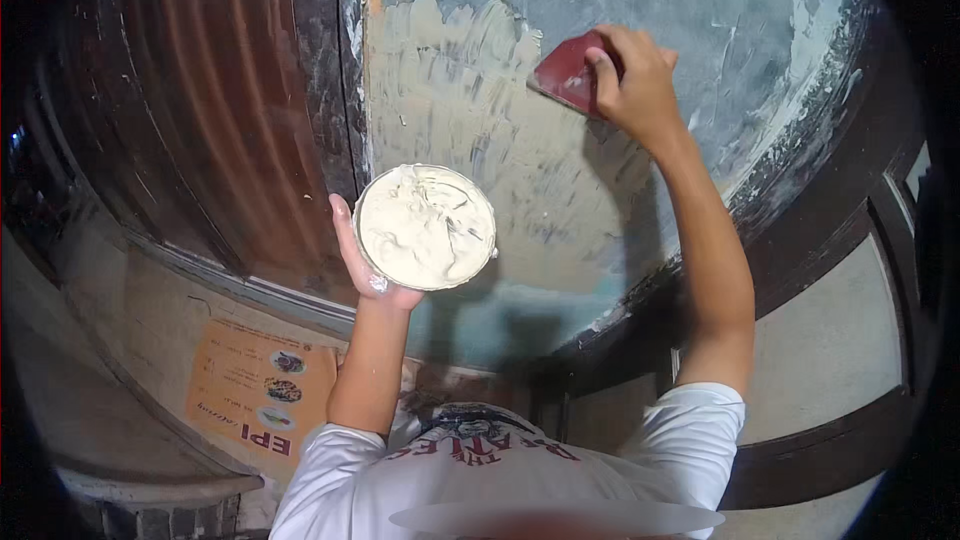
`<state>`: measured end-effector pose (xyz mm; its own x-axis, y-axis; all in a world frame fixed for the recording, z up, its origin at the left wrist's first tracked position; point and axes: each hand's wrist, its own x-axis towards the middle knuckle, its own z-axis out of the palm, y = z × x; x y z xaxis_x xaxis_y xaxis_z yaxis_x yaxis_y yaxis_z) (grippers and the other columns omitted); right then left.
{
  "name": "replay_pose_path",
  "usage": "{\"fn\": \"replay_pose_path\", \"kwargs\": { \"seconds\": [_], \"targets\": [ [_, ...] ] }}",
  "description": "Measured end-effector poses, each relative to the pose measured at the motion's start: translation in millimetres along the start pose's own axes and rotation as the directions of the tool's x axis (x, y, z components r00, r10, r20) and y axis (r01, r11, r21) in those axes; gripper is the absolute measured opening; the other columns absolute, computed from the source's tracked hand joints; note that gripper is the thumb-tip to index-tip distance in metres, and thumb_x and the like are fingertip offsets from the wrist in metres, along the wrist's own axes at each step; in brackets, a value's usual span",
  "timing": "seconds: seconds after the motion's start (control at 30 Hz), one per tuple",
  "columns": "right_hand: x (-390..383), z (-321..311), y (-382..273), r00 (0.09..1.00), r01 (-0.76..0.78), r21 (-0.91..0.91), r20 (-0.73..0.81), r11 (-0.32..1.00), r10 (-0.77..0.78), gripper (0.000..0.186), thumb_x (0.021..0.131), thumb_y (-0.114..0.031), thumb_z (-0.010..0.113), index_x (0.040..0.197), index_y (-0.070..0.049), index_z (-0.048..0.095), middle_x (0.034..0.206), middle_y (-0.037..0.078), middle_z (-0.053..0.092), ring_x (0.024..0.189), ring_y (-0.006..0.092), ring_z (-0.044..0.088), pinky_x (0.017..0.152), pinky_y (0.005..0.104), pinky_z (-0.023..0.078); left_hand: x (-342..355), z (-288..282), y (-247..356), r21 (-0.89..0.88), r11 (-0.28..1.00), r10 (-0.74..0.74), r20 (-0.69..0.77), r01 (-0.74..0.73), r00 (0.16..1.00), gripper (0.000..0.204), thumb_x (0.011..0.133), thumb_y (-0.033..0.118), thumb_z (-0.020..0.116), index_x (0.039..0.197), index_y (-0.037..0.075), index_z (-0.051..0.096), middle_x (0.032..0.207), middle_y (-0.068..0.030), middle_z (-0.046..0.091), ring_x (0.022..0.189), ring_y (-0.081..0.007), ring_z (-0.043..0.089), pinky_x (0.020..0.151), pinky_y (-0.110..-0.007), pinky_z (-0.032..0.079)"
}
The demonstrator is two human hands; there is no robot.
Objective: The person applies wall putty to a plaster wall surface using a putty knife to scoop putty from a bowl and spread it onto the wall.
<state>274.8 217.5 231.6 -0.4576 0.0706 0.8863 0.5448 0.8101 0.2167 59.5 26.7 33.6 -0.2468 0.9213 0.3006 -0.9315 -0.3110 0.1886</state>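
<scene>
A round tub of creamy off-white putty (pixel 425 230) rests in my left hand (pixel 352 240), with my fingers and thumb around its side and underside. White smears mark that hand near the wrist. Up and to the right, my right hand (pixel 635 80) grips a dark red putty spreader (pixel 570 75), its edge at the wall, though exact contact is hard to tell. Before me is the blue-grey wall (pixel 700 0), partly coated with a streaky beige putty layer (pixel 440 90) that reaches from its left edge to below the spreader.
A brown corrugated panel (pixel 200 90) and a dark post (pixel 318 40) border the wall on the left. Dark wooden framing with pale panels (pixel 820 350) stands at right. An orange printed sheet (pixel 260 380) with food pictures is at lower left.
</scene>
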Motion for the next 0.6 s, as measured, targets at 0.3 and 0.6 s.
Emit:
{"fn": "replay_pose_path", "kwargs": {
  "seconds": [0.3, 0.6],
  "targets": [
    [24.9, -6.1, 6.2, 0.984, -0.119, -0.031, -0.139, 0.992, 0.114, 0.022, 0.092, -0.020, 0.065, 0.112, -0.013, 0.071, 0.103, 0.004, 0.073, 0.097, 0.0248, 0.065, 0.087, 0.0438, 0.034, -0.7, 2.2, -0.1, -0.001, 1.000, -0.002, 0.069, 0.002, 0.998, 0.096, 0.094, 0.080, 0.038, 0.147, 0.001, 0.050, 0.147, -0.0191, 0.055, 0.131, -0.0385, 0.055, 0.110, -0.056, 0.045],
    [10.6, 8.4, -5.7, 0.999, 0.018, -0.071, -0.044, 0.997, -0.021, 0.024, 0.092, -0.023, 0.065, 0.113, -0.013, 0.071, 0.105, 0.005, 0.073, 0.099, 0.0266, 0.064, 0.089, 0.0467, 0.034, -0.7, -5.9, 2.6, -0.068, 0.998, -0.001, 0.139, 0.010, 0.990, 0.096, 0.094, 0.078, 0.042, 0.146, -0.002, 0.050, 0.146, -0.0213, 0.055, 0.130, -0.0400, 0.055, 0.110, -0.058, 0.045]
  ]
}}
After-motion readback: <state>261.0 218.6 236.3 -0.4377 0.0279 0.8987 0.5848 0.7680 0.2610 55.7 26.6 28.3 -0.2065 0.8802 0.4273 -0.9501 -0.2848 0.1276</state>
